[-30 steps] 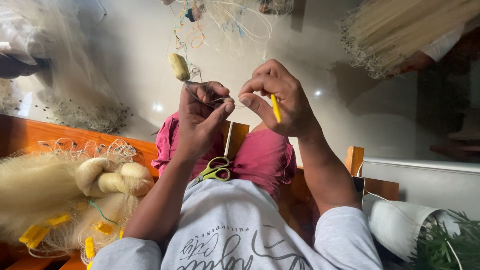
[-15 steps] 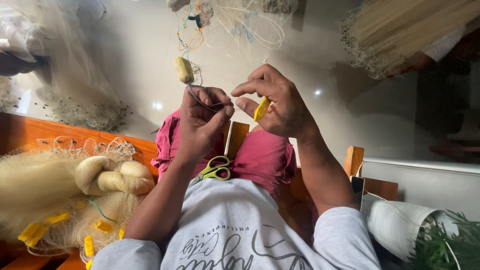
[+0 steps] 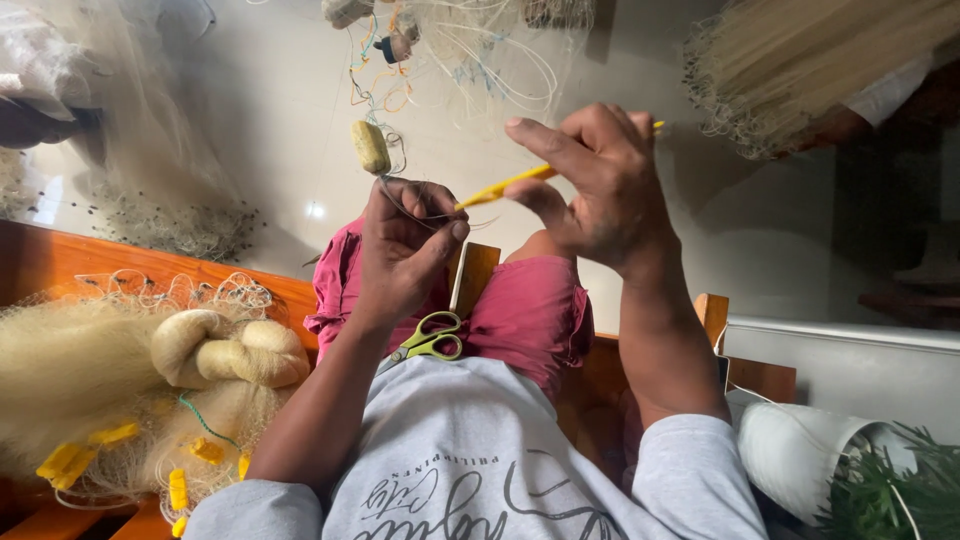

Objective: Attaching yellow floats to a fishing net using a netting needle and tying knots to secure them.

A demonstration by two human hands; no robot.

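My left hand (image 3: 408,250) pinches thin fishing-net twine just below an oblong pale yellow float (image 3: 370,147) that hangs on the line. My right hand (image 3: 600,185) holds a slim yellow netting needle (image 3: 500,185). The needle's tip points at the fingertips of my left hand. Both hands are raised above my lap, close together. Fine net strands (image 3: 470,60) stretch away from the hands toward the floor. Scissors with green and yellow handles (image 3: 432,338) lie on my lap, by my left wrist.
A heap of pale fishing net (image 3: 110,390) with small yellow floats and rolled bundles lies on the wooden bench (image 3: 60,262) to my left. Another person's hand and white sleeve (image 3: 850,115) hold a net bundle at top right. A white roll and green fronds (image 3: 850,470) sit at lower right.
My right hand has lifted and turned, and the needle has swung from upright inside the fist to lying level, pointing at my left fingertips. My left hand and the float barely moved.
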